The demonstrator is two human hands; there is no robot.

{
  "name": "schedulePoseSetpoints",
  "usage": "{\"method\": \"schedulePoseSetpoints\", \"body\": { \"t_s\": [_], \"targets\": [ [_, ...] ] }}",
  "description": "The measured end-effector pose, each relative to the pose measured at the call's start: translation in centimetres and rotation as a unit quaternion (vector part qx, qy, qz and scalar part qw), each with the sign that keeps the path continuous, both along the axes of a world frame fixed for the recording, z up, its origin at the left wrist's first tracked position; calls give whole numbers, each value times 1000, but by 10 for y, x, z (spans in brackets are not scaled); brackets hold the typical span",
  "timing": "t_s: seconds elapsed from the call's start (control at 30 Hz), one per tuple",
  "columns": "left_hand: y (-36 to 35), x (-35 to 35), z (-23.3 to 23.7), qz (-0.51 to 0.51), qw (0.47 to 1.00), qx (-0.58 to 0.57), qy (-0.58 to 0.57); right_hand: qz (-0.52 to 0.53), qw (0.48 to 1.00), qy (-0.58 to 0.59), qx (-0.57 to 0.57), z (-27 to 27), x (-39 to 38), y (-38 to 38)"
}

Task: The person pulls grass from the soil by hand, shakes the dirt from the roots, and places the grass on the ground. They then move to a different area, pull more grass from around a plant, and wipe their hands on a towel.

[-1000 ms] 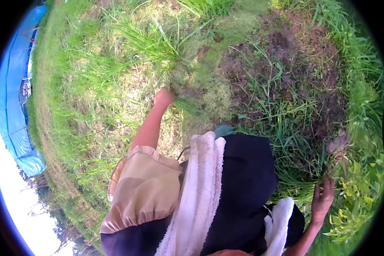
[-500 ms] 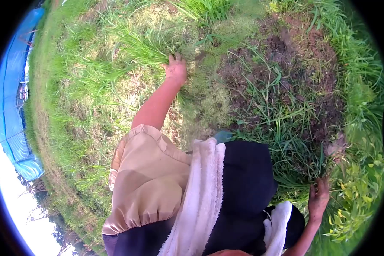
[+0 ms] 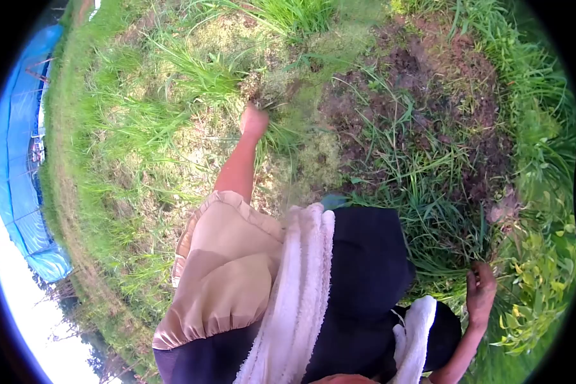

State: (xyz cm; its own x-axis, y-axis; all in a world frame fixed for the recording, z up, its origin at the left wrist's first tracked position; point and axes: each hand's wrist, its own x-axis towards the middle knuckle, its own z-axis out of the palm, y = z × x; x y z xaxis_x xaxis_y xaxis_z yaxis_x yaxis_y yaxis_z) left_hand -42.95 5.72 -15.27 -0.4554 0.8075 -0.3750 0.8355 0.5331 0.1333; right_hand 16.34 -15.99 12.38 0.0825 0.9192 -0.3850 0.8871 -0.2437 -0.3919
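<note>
My left hand [image 3: 255,120] seems fisted on a tuft of long green grass [image 3: 281,136], mid-pull; my right hand [image 3: 480,289] lies open on leafy green weeds [image 3: 451,256]. Next, I judge: a firm tug.

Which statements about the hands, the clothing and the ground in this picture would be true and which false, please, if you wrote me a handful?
1. The left hand is closed in a fist at a grass tuft. True.
2. The right hand holds a sickle. False: no tool shows; it is bare, at the grass beside yellow-green leaves.
3. A blue tarpaulin shows at the left edge. True.
4. The left arm's sleeve is black. False: it is beige.
5. The ground is all grass. False: a patch of bare soil lies at the upper right.
</note>
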Motion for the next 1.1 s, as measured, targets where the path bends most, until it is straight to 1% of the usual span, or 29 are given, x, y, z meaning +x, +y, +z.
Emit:
{"method": "schedulePoseSetpoints", "body": {
  "t_s": [0.07, 0.1, 0.13, 0.17, 0.23, 0.27, 0.3, 0.33, 0.37, 0.4, 0.43, 0.5, 0.6, 0.63, 0.67, 0.7, 0.77, 0.83, 0.9, 1.0, 1.03, 1.1],
  "targets": [
    [-46, 50, 13, 18, 992, 78, -100, 23, 999, -8, 44, -5, 3, 4],
    [-75, 88, 26, -84, 994, -11, -62, 38, 998, -12, 56, -6, 4, 5],
    [-104, 117, 45, -160, 983, -56, -73, 48, 997, -7, 55, -7, 2, 7],
    [-114, 135, 56, -237, 963, -91, -86, 53, 997, -16, 45, -9, 1, 8],
    [-97, 120, 56, -211, 975, -24, -67, 60, 997, -39, 23, -10, -2, 5],
    [-84, 105, 57, -199, 978, 9, -56, 63, 997, -30, 17, -9, -4, 6],
    [-66, 84, 66, -217, 973, 80, -17, 56, 998, -23, 17, -9, -2, 3],
    [-49, 61, 67, -192, 980, 41, 37, 48, 999, -16, 20, -9, 0, 2],
    [-37, 32, 53, -192, 973, 52, 114, 42, 999, -8, 25, -9, 2, 3],
    [-25, 24, 57, -118, 979, -15, 166, 37, 999, -7, 30, -10, 2, 4],
    [-14, 5, 44, -70, 981, -52, 175, 32, 999, -5, 33, -9, 1, 4],
    [-3, -5, 49, -24, 984, -142, 105, 34, 999, -8, 29, -9, 2, 3],
    [-24, 4, 41, -34, 998, -37, -32, 52, 998, -10, 32, -10, 4, 6],
    [-42, 24, 35, -89, 991, -42, -85, 56, 998, -3, 40, -10, 2, 8],
    [-58, 57, 61, -213, 975, -35, -52, 62, 997, 5, 43, -10, 0, 7],
    [-59, 71, 76, -253, 962, -54, -93, 60, 998, -6, 25, -9, -1, 7],
    [-43, 50, 53, -182, 976, 77, -88, 51, 998, -32, 9, -12, -1, 9],
    [-10, -5, 32, -117, 965, 235, -17, 31, 999, -35, -7, -12, -3, 6],
    [14, -61, 39, 63, 975, 188, -105, 16, 999, -20, -19, -11, -4, 7],
    [41, -85, 39, 130, 919, 217, -302, 43, 998, -26, 33, -29, 12, -2],
    [54, -94, 17, 143, 883, 229, -385, 50, 998, -38, 26, -31, 12, -1],
    [71, -81, 21, 179, 879, 251, -364, 68, 995, -67, 8, -31, 10, 1]
  ]
}}
